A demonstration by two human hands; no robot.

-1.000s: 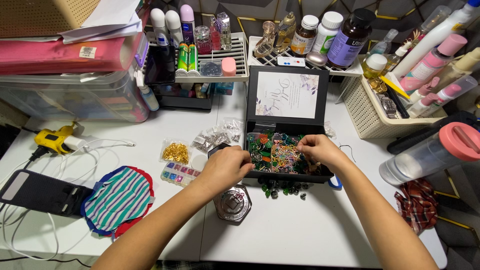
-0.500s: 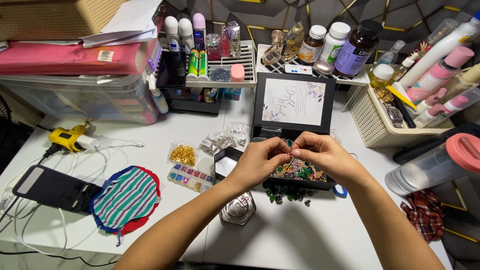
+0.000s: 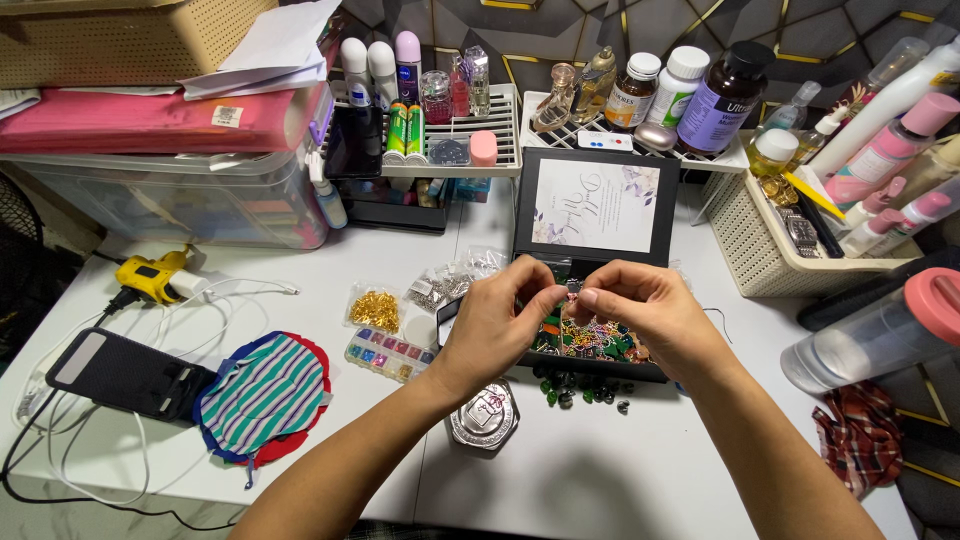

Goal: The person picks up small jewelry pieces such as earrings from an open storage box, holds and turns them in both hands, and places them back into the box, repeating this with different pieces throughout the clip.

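Both hands met above the open black box (image 3: 640, 368): the left hand (image 3: 495, 322) and right hand (image 3: 645, 310) each pinched a tiny charm (image 3: 573, 288) between fingertips, held over the box's coloured beads and rings. In front of the box lay loose dark green beads (image 3: 575, 388) and a silver hexagonal lid (image 3: 484, 415), then bare white table (image 3: 600, 480) to its near edge. A pale floral card (image 3: 596, 205) lined the box's raised lid. Left of the box lay a clear bead tray (image 3: 385, 352) and a bag of gold pieces (image 3: 373, 305).

Behind the black box (image 3: 596, 215) I count three roll-on bottles (image 3: 381, 62), two green tubes (image 3: 405, 130) and three supplement jars (image 3: 679, 82).
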